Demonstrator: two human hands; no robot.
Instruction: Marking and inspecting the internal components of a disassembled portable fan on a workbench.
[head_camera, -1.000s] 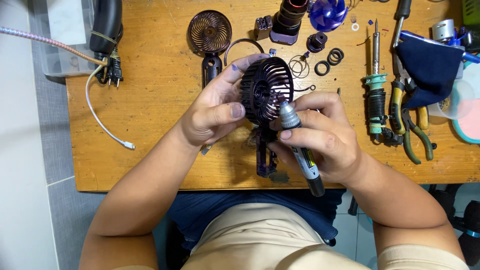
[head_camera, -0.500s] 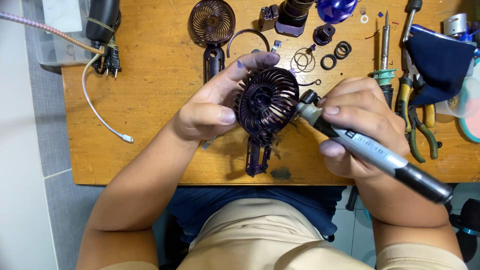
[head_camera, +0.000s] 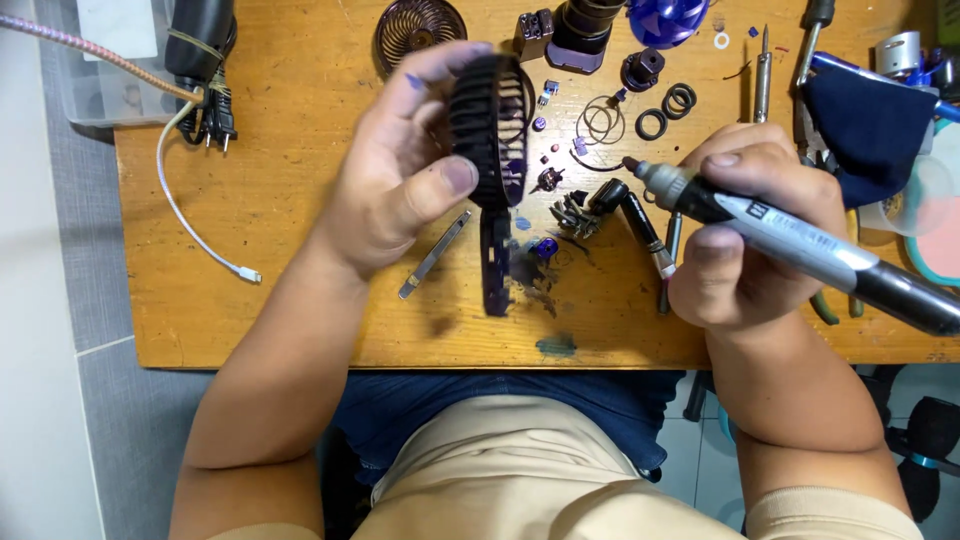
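- A person at a wooden workbench (head_camera: 250, 200) lifts a small handheld fan (head_camera: 492, 150) edge-on above the table, its dark ribbed grille turned sideways to the camera and its purple handle hanging straight down.
- The left hand (head_camera: 400, 170) is clamped on the fan's head: the thumb presses one face of the grille, the fingers curl over the top rim and the far face.
- The right hand (head_camera: 745, 230) is closed around a black-and-grey marker pen (head_camera: 800, 245), its uncapped tip pointing left toward the fan but well apart from it.
- The fan looks light and rigid, a thin plastic shell; the slim grille ribs seem the fragile part (a hard squeeze could likely bend or snap one), so the outer rim or the handle looks the safer place to grip.
- Below the fan lie loose parts: a flat metal strip (head_camera: 435, 255), small purple fragments and a black cap piece (head_camera: 607, 195).
- Farther back sit a detached round grille (head_camera: 420, 25), black rubber rings (head_camera: 665, 110) and thin wire rings (head_camera: 600, 120).
- A white cable (head_camera: 195, 220) trails across the left of the bench; pliers and a dark blue cloth (head_camera: 860, 125) crowd the right edge.
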